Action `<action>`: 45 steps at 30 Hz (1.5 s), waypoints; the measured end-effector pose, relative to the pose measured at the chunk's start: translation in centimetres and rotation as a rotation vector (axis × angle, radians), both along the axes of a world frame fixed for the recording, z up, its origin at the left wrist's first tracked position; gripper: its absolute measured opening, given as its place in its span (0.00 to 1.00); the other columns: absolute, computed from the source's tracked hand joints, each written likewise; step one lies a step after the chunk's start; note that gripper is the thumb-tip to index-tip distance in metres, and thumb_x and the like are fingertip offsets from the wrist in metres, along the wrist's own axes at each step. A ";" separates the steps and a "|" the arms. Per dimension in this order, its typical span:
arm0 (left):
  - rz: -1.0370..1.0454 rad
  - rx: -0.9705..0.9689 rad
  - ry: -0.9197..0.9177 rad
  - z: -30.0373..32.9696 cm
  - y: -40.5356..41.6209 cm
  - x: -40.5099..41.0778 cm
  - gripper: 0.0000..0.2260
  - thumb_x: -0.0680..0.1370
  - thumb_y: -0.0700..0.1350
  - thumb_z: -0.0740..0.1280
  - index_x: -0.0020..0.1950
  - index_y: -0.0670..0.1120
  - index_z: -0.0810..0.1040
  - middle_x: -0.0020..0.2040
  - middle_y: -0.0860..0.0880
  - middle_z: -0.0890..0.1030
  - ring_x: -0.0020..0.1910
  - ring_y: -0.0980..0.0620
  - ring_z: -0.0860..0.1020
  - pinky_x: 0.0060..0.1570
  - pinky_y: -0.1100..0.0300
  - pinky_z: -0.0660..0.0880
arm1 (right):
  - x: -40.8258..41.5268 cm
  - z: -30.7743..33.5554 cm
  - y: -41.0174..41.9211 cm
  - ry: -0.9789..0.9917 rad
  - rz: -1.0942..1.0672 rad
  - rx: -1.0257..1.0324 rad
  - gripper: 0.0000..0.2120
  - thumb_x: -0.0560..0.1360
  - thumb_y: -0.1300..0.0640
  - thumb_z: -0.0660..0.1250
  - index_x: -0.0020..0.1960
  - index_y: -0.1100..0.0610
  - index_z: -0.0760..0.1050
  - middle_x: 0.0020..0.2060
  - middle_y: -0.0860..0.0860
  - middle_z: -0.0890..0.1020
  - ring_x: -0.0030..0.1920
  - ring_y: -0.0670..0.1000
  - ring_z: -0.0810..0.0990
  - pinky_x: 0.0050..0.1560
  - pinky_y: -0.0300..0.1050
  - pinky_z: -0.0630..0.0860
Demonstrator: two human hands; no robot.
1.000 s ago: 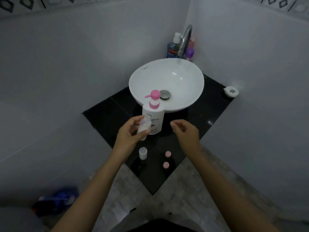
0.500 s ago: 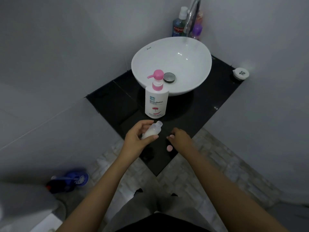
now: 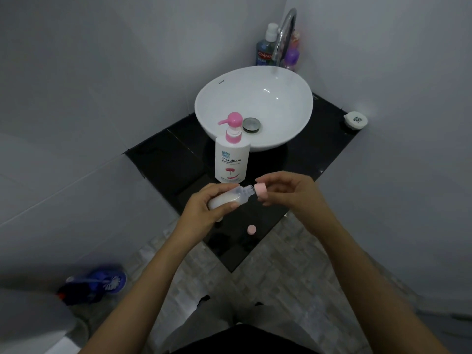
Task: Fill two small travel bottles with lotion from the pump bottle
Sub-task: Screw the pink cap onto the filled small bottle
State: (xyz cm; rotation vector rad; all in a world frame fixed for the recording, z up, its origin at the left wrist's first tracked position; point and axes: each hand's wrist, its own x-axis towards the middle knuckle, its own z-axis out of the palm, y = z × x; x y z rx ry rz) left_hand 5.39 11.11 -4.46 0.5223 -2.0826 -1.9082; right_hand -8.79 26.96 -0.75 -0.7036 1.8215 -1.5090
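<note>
My left hand (image 3: 204,210) grips a small clear travel bottle (image 3: 231,198), tilted on its side and partly filled with white lotion. My right hand (image 3: 288,192) pinches a pink cap (image 3: 261,190) right at the bottle's neck. The white pump bottle (image 3: 231,159) with its pink pump stands upright on the black counter (image 3: 163,159), just behind my hands. A second pink cap (image 3: 251,229) lies on the counter near its front corner. A sliver of the other travel bottle (image 3: 219,219) peeks out under my left hand.
A white basin (image 3: 281,108) with a chrome tap (image 3: 284,34) sits at the back of the counter. Bottles (image 3: 265,51) stand in the corner behind it. A small white round container (image 3: 355,120) rests at the right edge. A blue toilet brush (image 3: 107,281) lies on the floor at left.
My right hand picked one pink cap off the counter and brought it up to the neck of the bottle held in my left hand. The view shifted slightly.
</note>
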 end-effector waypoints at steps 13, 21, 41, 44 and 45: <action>-0.062 0.087 0.039 0.9 1.4 -0.7 0.13 0.74 0.39 0.70 0.55 0.54 0.81 0.51 0.62 0.83 0.53 0.63 0.80 0.50 0.71 0.75 | 0.3 1.3 0.4 0.229 0.031 0.148 0.07 0.73 0.58 0.70 0.50 0.59 0.82 0.37 0.55 0.84 0.31 0.51 0.83 0.32 0.38 0.79; -0.056 0.084 0.052 1.4 1.6 -1.1 0.14 0.74 0.41 0.70 0.52 0.60 0.81 0.51 0.64 0.82 0.53 0.65 0.79 0.47 0.74 0.74 | -0.5 2.6 1.4 0.252 0.208 0.204 0.12 0.73 0.56 0.69 0.56 0.48 0.74 0.44 0.50 0.81 0.36 0.52 0.84 0.34 0.45 0.82; -0.034 0.131 0.054 2.3 1.9 -2.0 0.12 0.74 0.39 0.70 0.54 0.51 0.82 0.50 0.60 0.84 0.52 0.62 0.80 0.49 0.68 0.77 | 0.1 2.5 1.2 0.256 0.102 0.217 0.05 0.75 0.53 0.68 0.50 0.51 0.76 0.36 0.51 0.82 0.30 0.52 0.82 0.28 0.41 0.78; -0.040 0.125 0.047 2.3 2.0 -2.1 0.11 0.74 0.39 0.70 0.55 0.50 0.82 0.51 0.58 0.84 0.53 0.60 0.80 0.50 0.65 0.78 | 0.1 2.3 0.9 0.247 0.003 0.259 0.13 0.75 0.44 0.65 0.45 0.53 0.77 0.30 0.53 0.82 0.24 0.51 0.78 0.25 0.39 0.74; -0.036 0.132 0.047 2.4 2.0 -2.2 0.11 0.74 0.39 0.70 0.55 0.50 0.82 0.51 0.57 0.84 0.53 0.59 0.80 0.51 0.63 0.79 | 0.0 2.4 0.9 0.249 0.009 0.247 0.11 0.74 0.44 0.66 0.48 0.51 0.77 0.33 0.53 0.82 0.26 0.50 0.79 0.26 0.39 0.75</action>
